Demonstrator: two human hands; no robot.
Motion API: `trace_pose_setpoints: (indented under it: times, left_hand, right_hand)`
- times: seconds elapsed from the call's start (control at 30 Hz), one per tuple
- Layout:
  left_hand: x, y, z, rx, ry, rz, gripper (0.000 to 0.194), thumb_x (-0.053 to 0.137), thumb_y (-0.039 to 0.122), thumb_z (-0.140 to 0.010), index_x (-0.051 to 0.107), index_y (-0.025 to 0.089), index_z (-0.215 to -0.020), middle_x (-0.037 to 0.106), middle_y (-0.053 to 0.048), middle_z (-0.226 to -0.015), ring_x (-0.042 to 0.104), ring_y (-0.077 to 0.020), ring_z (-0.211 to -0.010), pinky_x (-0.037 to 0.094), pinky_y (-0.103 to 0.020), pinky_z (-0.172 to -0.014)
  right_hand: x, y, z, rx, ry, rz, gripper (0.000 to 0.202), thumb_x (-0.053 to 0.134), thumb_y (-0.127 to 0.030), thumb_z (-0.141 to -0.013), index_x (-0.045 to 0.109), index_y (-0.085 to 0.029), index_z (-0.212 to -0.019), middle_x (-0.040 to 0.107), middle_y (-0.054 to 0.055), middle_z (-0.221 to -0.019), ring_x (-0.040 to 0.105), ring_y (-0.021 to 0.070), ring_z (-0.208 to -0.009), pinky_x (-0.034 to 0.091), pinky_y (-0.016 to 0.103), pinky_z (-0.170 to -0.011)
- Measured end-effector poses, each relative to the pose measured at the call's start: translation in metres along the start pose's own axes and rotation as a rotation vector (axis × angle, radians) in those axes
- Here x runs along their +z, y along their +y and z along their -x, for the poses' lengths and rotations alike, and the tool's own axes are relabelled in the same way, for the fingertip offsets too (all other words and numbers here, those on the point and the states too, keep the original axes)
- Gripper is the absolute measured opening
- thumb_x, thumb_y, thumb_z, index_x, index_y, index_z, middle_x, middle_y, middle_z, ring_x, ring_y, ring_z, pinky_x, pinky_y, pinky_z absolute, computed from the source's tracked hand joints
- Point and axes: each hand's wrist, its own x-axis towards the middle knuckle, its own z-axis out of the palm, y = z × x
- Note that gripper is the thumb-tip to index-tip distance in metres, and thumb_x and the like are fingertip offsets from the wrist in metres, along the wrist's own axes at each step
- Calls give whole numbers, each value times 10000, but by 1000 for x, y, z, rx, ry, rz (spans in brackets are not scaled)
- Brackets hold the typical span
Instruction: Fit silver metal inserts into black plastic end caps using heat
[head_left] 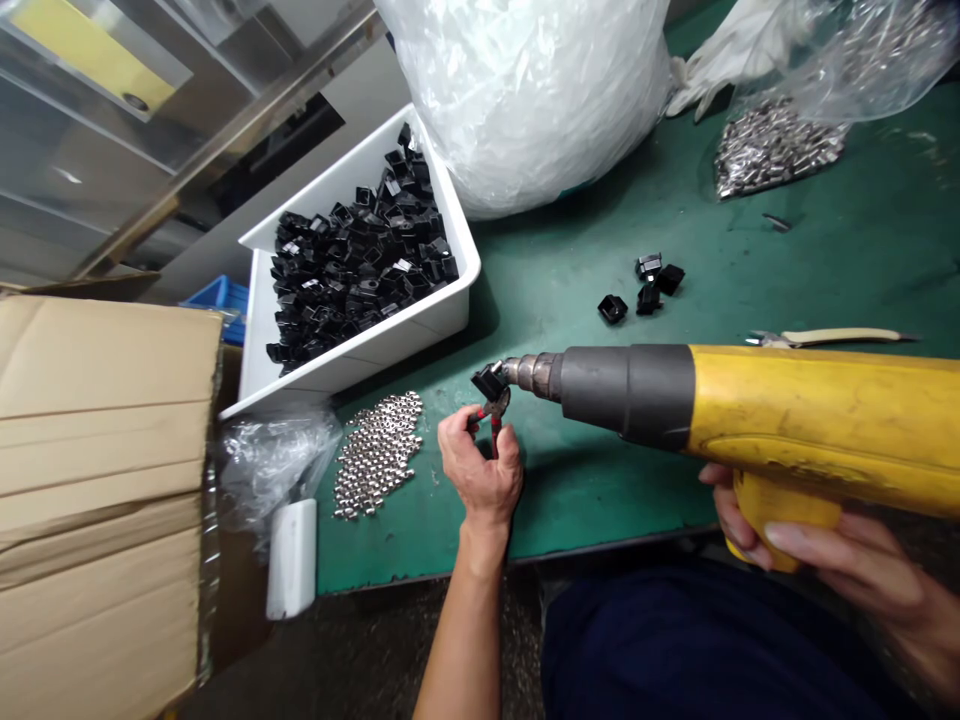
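My left hand point(484, 470) is closed around red-handled pliers point(496, 412). At the jaws of the pliers is a small black plastic part point(489, 380), with a bit of shiny metal beside it. My right hand point(810, 545) grips the handle of a yellow heat gun point(817, 415). The metal nozzle point(531, 372) of the heat gun points left, right up against the black part; whether they touch I cannot tell. Left of my left hand, many small metal fittings point(379, 455) lie spread on the green table.
A white bin point(465, 270) of black parts stands at the back left, beside a large plastic bag point(532, 100). Several loose black parts point(648, 285), cream-handled cutters point(840, 336) and a bag of metal pieces point(780, 145) lie farther right. A cardboard box point(105, 500) is at left.
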Motion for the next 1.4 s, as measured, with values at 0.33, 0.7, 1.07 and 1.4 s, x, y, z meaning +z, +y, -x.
trace_pose_setpoints:
  times: [0.33,0.7,1.07,1.4]
  left_hand:
    - [0,0,0,-11,-7,-20,361,558,423,-956,553,175,-1218,582,-96,-1052,568,-221,-959,483,-366,-853]
    - [1,1,0,-9,-3,-9,363,547,435,-962,552,177,-1218,584,-97,-1056,566,-221,-959,482,-366,-853]
    - [0,0,0,-9,-7,-1,366,550,424,-960,550,173,-1226,584,-100,-1064,566,-221,-966,476,-366,-857]
    - [1,2,-1,1,5,14,349,568,399,-950,556,165,-1209,585,-94,-1051,566,-214,-959,473,-356,-855]
  right_hand:
    - [2,-1,1,53,25,-60,344,797,-434,-770,762,-262,-1066,703,65,-789,597,192,-630,501,302,-586]
    - [5,-4,4,13,27,-11,343,736,-417,-801,751,-246,-1098,686,68,-772,588,197,-621,484,306,-567]
    - [7,-3,5,27,73,-44,340,758,-391,-781,752,-252,-1092,707,68,-822,599,178,-638,504,284,-598]
    - [1,2,2,-26,-4,5,312,749,-430,-830,756,-282,-1104,703,50,-846,598,175,-659,504,274,-601]
